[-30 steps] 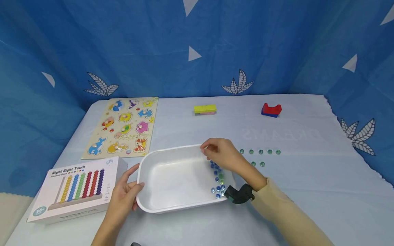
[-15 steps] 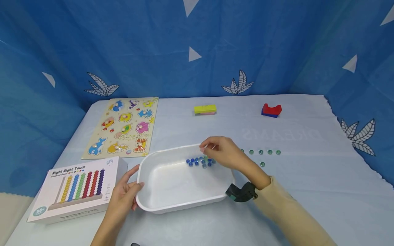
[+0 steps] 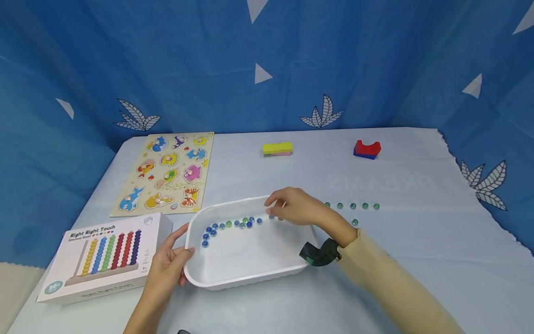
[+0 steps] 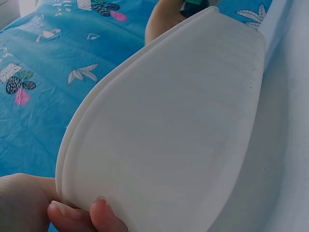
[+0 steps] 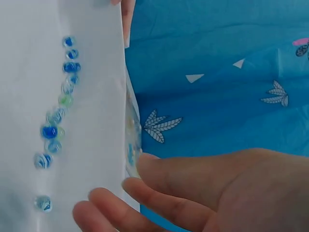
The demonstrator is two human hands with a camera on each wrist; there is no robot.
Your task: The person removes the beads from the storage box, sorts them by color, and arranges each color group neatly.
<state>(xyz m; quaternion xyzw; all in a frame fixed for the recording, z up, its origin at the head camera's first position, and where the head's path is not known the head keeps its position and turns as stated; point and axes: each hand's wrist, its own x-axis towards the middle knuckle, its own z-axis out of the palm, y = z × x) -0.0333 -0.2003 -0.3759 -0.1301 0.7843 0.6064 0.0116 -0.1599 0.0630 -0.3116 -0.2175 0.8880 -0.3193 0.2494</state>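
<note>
A white tray (image 3: 250, 255) is in the middle of the head view, with several blue and green glass marbles (image 3: 214, 226) strung along its far side and left end. My left hand (image 3: 167, 264) grips the tray's left end, thumb at the rim and fingers against the outside, as the left wrist view shows. Over the tray's far right part hovers my right hand (image 3: 296, 207), fingers loosely bent. In the right wrist view that hand (image 5: 193, 193) has nothing between thumb and fingers. One marble (image 3: 271, 217) lies just below its fingertips.
Several green marbles (image 3: 352, 206) stand in a row right of the tray, a single one (image 3: 354, 222) below them. Farther back lie a yellow block (image 3: 277, 148) and a red block (image 3: 367, 148). At left are an animal puzzle board (image 3: 167, 171) and a bead-toy box (image 3: 104, 260).
The marbles have rolled from the tray's right end along the far side to the left. My right hand has shifted slightly left, its fingers loosening. My left hand keeps its grip.
</note>
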